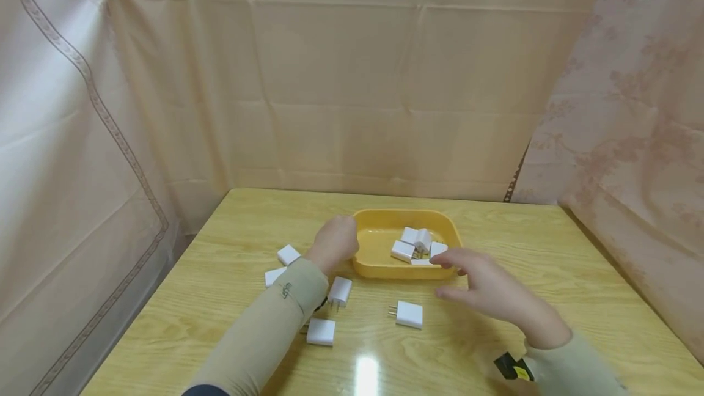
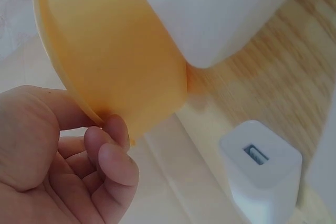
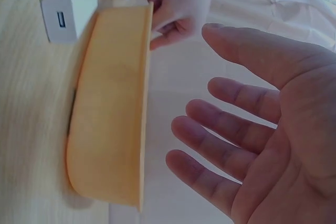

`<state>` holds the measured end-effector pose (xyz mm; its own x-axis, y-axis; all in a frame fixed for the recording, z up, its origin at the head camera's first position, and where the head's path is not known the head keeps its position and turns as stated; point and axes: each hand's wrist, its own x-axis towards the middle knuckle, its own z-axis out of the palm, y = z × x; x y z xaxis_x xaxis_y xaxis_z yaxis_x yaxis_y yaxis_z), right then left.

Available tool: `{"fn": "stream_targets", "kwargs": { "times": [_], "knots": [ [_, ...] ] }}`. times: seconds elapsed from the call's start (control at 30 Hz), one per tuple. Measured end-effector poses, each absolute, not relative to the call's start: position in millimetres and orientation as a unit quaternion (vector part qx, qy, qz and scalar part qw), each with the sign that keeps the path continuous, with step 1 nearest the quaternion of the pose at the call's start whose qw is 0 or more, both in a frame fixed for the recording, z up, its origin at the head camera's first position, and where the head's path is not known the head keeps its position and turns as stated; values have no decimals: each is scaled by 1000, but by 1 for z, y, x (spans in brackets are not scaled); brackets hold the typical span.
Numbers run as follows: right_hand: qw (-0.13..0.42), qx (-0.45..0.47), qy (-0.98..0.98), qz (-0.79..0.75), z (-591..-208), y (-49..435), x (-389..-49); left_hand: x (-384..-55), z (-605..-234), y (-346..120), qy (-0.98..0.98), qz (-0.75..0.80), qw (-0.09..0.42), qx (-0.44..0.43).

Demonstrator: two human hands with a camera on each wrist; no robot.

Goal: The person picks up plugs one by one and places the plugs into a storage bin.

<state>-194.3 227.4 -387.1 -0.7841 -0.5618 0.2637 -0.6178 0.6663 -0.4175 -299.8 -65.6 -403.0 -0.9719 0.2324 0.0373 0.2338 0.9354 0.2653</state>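
A yellow plastic basket (image 1: 379,271) stands on the wooden table with several white USB charger plugs (image 1: 403,251) heaped toward its right side. My left hand (image 1: 337,241) is at the basket's left end; in the left wrist view its thumb and fingers (image 2: 116,129) pinch the rim. My right hand (image 1: 489,289) hovers by the basket's front right corner, fingers spread and holding nothing. In the right wrist view the palm and fingers (image 3: 226,129) face the basket wall (image 3: 113,103), apart from it.
One charger plug (image 1: 409,315) lies in front of the basket. Two more, a near plug (image 1: 321,332) and a plug by the left wrist (image 1: 340,291), lie left of it. Others, such as a far plug (image 1: 288,255), lie beyond the left forearm. Cloth (image 1: 352,96) hangs behind the table (image 1: 231,310).
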Motion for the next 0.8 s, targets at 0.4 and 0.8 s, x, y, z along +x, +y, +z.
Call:
{"fn": "stream_targets", "kwargs": {
  "times": [0.4, 0.8],
  "knots": [
    [22, 350, -903, 248, -402, 208, -194, -300, -404, -67, -983, -140, 5, -121],
    [-41, 362, -901, 234, -421, 191, -192, -301, -405, -66, -982, -146, 1, -119]
  ]
}}
